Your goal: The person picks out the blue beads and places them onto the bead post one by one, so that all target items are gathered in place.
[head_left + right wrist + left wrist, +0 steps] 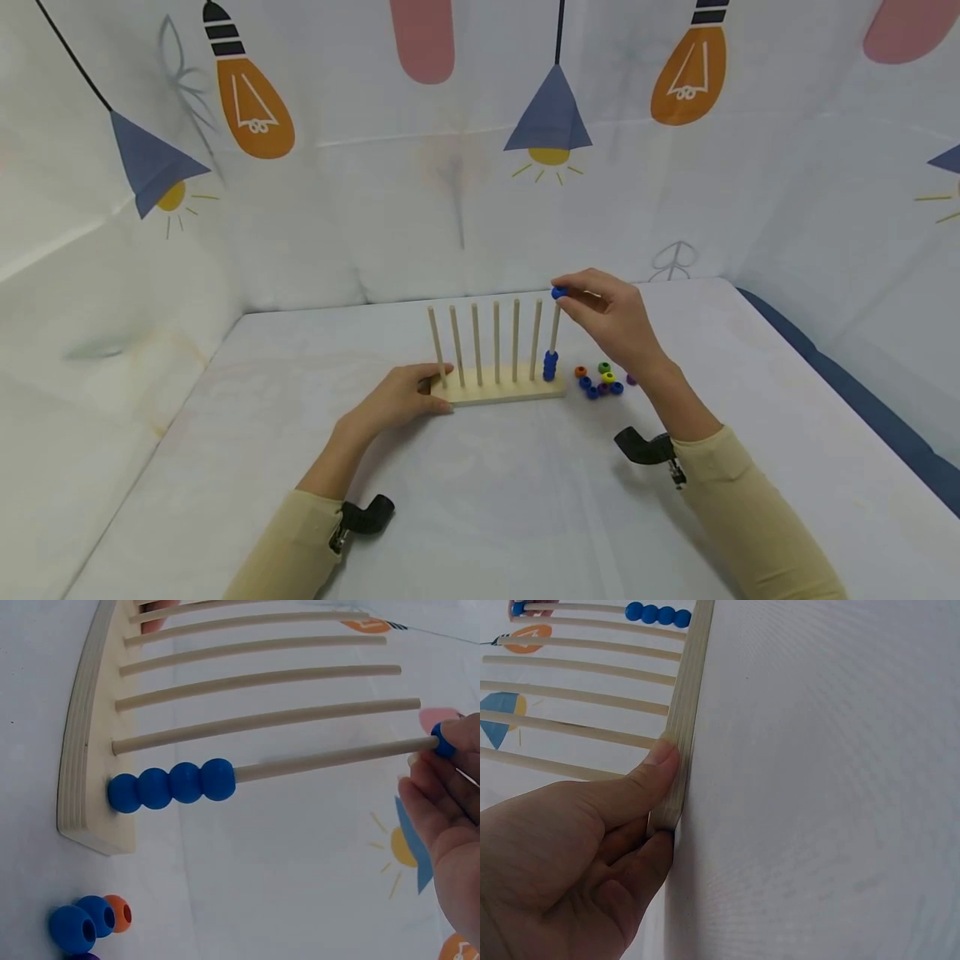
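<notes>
A wooden peg rack (pixel 498 389) with several upright rods stands on the white table. My left hand (pixel 401 396) grips the left end of its base, with the thumb (pixel 656 769) along the front. On the rightmost rod (pixel 330 758) several blue beads (pixel 171 785) are stacked at the bottom. My right hand (pixel 607 317) pinches another blue bead (pixel 444 741) at the top of that same rod. In the right wrist view the rod's tip meets this bead; how far it has entered cannot be told. The other rods carry no beads.
Loose beads in blue, orange (pixel 581 372), green (pixel 604 367), yellow (pixel 608 378) and purple (pixel 632 379) lie on the table (pixel 480 500) just right of the rack. A patterned white curtain (pixel 420 208) hangs behind the table.
</notes>
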Demonstrator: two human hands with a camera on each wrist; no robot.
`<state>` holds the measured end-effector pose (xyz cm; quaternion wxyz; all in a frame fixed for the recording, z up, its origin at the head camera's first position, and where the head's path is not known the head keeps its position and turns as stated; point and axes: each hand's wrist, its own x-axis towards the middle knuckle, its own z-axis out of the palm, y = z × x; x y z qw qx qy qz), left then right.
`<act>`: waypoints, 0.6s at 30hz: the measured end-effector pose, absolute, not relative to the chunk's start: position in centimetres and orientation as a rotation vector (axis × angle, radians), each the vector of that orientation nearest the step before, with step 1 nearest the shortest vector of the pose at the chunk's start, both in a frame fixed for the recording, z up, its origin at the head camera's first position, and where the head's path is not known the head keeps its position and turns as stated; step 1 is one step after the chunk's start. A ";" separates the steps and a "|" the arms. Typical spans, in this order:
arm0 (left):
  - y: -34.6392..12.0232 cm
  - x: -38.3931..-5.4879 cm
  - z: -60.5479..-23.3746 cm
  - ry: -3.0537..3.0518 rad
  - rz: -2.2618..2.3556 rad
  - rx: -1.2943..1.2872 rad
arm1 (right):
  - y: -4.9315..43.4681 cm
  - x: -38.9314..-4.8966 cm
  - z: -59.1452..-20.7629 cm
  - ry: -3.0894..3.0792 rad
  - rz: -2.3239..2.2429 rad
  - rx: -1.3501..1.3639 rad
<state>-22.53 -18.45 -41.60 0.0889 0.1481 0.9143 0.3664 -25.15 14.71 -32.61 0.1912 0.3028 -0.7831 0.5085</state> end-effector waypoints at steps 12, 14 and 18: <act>-18.4 -22.5 -41.6 2.716 1.098 0.451 | 15.0 -25.1 -32.5 -2.316 1.416 0.820; -18.4 -22.5 -41.6 2.714 1.103 0.453 | 15.1 -25.1 -32.6 -2.341 1.404 0.811; -18.4 -22.6 -41.5 2.711 1.107 0.454 | 15.2 -25.1 -32.6 -2.370 1.392 0.806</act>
